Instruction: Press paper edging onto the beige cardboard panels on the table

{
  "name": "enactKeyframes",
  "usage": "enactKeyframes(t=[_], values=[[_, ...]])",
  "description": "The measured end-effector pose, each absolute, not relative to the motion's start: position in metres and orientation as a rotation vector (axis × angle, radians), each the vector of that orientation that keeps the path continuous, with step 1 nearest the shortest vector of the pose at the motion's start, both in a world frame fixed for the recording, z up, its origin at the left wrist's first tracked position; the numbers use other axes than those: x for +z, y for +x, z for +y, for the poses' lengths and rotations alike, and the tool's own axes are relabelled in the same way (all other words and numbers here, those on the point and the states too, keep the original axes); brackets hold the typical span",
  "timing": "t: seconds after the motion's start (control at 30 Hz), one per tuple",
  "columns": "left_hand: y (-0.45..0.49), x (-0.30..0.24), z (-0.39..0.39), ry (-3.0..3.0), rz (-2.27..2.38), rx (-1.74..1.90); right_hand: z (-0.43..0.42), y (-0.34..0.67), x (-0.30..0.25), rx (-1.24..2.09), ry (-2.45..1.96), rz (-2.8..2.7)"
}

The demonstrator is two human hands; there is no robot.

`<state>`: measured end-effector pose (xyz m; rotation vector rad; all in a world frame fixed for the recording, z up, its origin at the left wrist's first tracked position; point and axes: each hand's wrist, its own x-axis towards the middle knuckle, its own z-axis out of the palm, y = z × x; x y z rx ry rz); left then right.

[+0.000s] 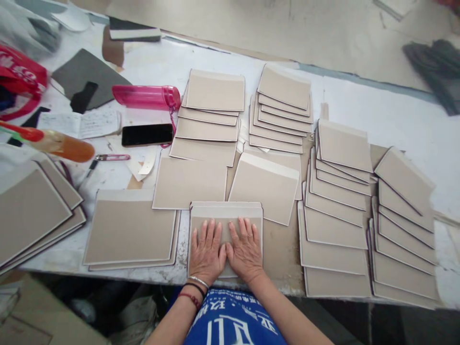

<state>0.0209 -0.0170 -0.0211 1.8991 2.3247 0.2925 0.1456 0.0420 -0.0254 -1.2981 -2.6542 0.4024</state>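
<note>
My left hand (206,249) and my right hand (245,248) lie flat side by side, fingers stretched out, pressing on a beige cardboard panel (225,213) with a pale border at the table's near edge. Neither hand holds anything. The panel sits on top of another one like it. A similar panel (130,231) lies to the left, and two more (190,183) (265,186) lie just beyond.
Overlapping rows of the same panels (338,206) (404,225) fill the right side, with more at the back (212,115) (282,112) and a stack at the left (34,211). A pink bottle (147,97), black phone (147,135), glue bottle (53,143) and red bag (19,79) lie back left.
</note>
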Motion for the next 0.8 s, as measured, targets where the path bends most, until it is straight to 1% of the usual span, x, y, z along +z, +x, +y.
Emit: enactKeyframes(t=[0.47, 0.67, 0.8], values=[[0.016, -0.03, -0.024, 1.962, 2.322, 0.391, 0.037, 0.132, -0.02, 0.378, -1.153, -2.76], [0.008, -0.016, -0.02, 1.92, 2.3, 0.294, 0.06, 0.162, -0.021, 0.305, -1.289, -2.68], [0.007, -0.016, -0.02, 1.898, 2.306, 0.295, 0.063, 0.166, -0.028, 0.308, -1.294, -2.69]])
